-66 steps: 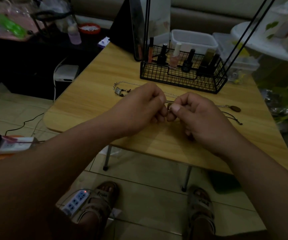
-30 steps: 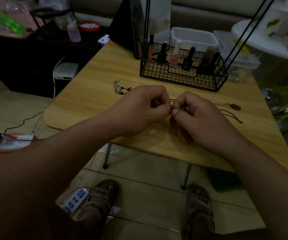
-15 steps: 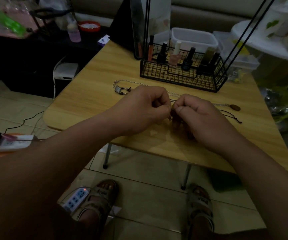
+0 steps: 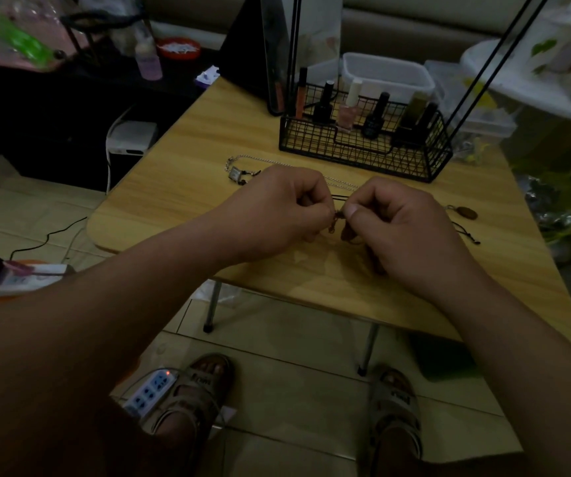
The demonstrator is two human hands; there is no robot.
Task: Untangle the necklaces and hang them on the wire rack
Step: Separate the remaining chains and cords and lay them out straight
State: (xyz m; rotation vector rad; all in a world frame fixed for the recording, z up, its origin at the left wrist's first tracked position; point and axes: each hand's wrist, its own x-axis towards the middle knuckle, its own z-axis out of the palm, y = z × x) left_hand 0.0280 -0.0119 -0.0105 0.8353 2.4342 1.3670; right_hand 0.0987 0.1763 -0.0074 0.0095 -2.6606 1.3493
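Left hand and right hand meet a little above the middle of the frame, over the worktop, each with curled fingers pinching the small tangled knot of the necklaces between them. A silver chain runs from behind the left hand to a square pendant on the wood at upper left, while a dark cord and a brown oval pendant lie right of the right hand. Further back, in the upper middle, stands the black wire rack with small bottles inside, apart from the hands.
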